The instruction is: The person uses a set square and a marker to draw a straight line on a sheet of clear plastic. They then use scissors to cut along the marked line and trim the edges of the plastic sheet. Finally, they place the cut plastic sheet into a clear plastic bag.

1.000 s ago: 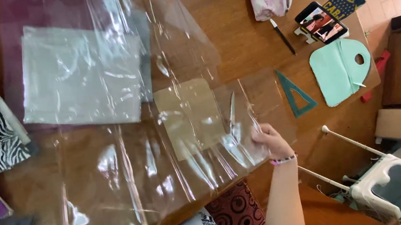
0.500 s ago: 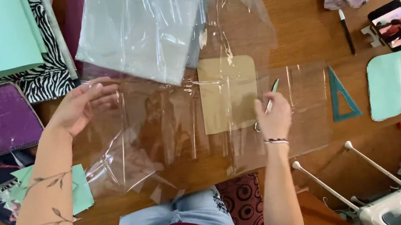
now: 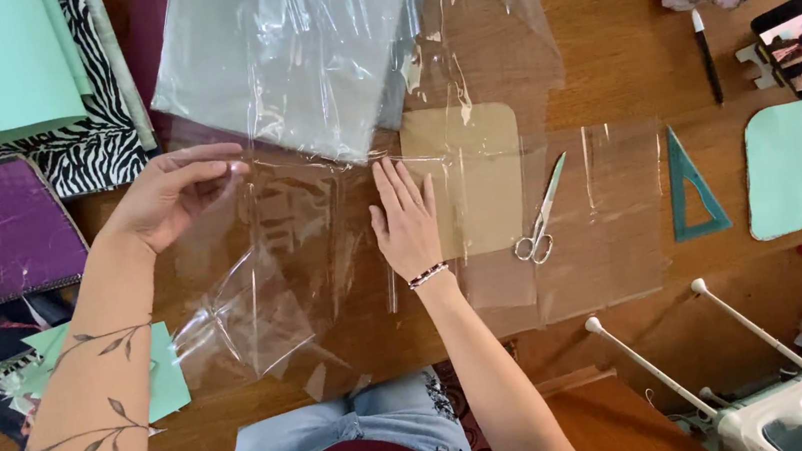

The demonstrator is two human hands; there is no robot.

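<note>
Head view, inspector A: What is lying under the hands?

Inspector B: A clear plastic sheet [image 3: 324, 254], wrinkled and glinting, is lying spread across the wooden table [image 3: 602, 41]. The right hand [image 3: 407, 220] is pressing flat on it, fingers extended and holding nothing. The left hand [image 3: 171, 193] is pinching the sheet's upper edge with curled fingers.

A: Surroundings?

B: Scissors [image 3: 539, 215] are resting on the sheet beside a tan pattern piece [image 3: 470, 172]. I am seeing no containers holding anything.
</note>
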